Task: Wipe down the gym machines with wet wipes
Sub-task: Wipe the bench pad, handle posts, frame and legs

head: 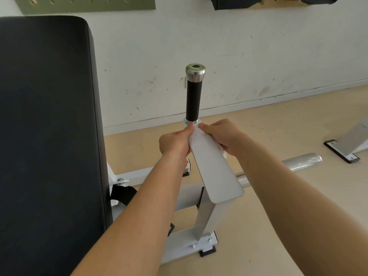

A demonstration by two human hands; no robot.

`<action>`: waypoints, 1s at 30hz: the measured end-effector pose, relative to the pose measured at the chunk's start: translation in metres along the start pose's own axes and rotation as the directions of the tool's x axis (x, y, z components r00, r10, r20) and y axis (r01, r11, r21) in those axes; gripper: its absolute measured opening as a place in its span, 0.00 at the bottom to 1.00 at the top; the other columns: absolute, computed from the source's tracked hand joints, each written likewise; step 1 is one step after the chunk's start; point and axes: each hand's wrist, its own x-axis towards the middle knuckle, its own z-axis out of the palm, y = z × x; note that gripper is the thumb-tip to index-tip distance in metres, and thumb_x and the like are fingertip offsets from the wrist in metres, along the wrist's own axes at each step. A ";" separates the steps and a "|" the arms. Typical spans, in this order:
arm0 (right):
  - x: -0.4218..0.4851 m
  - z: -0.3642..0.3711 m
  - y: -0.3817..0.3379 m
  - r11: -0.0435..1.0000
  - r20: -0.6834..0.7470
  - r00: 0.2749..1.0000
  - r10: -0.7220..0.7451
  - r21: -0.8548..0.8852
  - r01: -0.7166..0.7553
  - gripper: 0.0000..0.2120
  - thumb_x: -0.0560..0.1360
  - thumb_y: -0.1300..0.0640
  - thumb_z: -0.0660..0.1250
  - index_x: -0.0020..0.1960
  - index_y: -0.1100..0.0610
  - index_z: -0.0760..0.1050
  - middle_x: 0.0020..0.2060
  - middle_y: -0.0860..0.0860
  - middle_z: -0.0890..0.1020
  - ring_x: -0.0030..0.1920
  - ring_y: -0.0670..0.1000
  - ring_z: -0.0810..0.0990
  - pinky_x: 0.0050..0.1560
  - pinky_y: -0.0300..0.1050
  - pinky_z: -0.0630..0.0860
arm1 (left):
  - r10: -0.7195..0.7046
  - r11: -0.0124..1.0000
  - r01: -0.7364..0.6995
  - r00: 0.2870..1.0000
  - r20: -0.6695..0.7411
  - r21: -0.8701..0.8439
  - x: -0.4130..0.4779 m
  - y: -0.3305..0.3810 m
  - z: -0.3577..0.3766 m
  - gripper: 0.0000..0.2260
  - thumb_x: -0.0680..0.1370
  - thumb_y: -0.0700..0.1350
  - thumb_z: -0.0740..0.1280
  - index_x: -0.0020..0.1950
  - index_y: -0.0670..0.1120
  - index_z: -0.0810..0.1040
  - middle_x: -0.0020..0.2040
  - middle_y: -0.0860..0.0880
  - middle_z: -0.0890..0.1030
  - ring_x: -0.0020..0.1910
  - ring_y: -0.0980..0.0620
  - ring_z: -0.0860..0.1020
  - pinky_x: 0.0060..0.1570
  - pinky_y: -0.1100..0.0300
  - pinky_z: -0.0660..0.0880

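Observation:
A white metal arm (215, 168) of the gym machine slopes up to a black handle (193, 98) with a chrome cap (195, 72). Both hands meet at the arm's upper end, just below the handle's base. My left hand (175, 143) grips the arm's left edge, thumb tip on top. My right hand (223, 136) curls over the right edge, and a small white bit of wet wipe (225, 154) peeks out under its palm. Most of the wipe is hidden.
A large black back pad (47, 116) fills the left side. The white base frame (187, 244) and a chrome bar (300, 161) lie on the tan floor below. Another machine's foot (341, 151) stands at the right, a scuffed wall behind.

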 end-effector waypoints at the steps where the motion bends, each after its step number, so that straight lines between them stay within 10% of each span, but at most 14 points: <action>1: -0.004 -0.001 0.003 1.000 0.005 1.000 0.003 0.005 -0.003 0.17 0.76 0.47 0.73 0.43 0.63 0.82 0.40 0.58 0.86 0.38 0.56 0.82 0.47 0.51 0.79 | 0.000 1.000 0.000 1.000 0.003 0.006 -0.003 -0.002 -0.001 0.09 0.70 0.42 0.80 0.42 0.40 0.83 0.42 0.43 0.85 0.37 0.46 0.84 0.38 0.56 0.82; 12: -0.094 -0.021 0.042 0.999 0.029 0.999 -0.020 0.045 0.019 0.11 0.78 0.52 0.71 0.46 0.60 0.84 0.40 0.54 0.86 0.40 0.52 0.82 0.46 0.49 0.79 | 0.074 0.984 -0.088 0.993 0.092 0.157 -0.082 -0.040 -0.027 0.05 0.73 0.43 0.77 0.39 0.47 0.83 0.40 0.45 0.86 0.43 0.43 0.85 0.48 0.47 0.83; 19: -0.146 -0.015 0.050 0.983 -0.081 0.991 -0.111 0.137 0.121 0.08 0.78 0.61 0.70 0.53 0.52 0.84 0.42 0.44 0.87 0.42 0.42 0.85 0.40 0.32 0.77 | 0.288 0.911 -0.304 0.953 0.100 0.279 -0.126 -0.063 -0.039 0.05 0.75 0.44 0.74 0.41 0.54 0.82 0.37 0.61 0.85 0.41 0.59 0.83 0.47 0.56 0.80; 25: -0.182 -0.004 0.066 0.969 -0.207 0.965 -0.161 0.153 0.194 0.13 0.79 0.63 0.67 0.59 0.51 0.83 0.48 0.41 0.87 0.51 0.40 0.84 0.56 0.42 0.79 | 0.474 0.777 -0.487 0.870 0.139 0.398 -0.158 -0.079 -0.042 0.10 0.80 0.43 0.66 0.44 0.59 0.78 0.37 0.71 0.80 0.41 0.67 0.79 0.40 0.73 0.71; 30: -0.163 0.001 0.049 0.981 -0.216 0.968 -0.129 0.114 0.156 0.12 0.77 0.61 0.67 0.53 0.47 0.84 0.45 0.41 0.87 0.50 0.43 0.85 0.60 0.53 0.80 | 0.456 0.748 -0.437 0.885 0.092 0.500 -0.130 -0.063 -0.033 0.07 0.79 0.46 0.66 0.43 0.45 0.80 0.36 0.54 0.83 0.39 0.54 0.78 0.39 0.59 0.73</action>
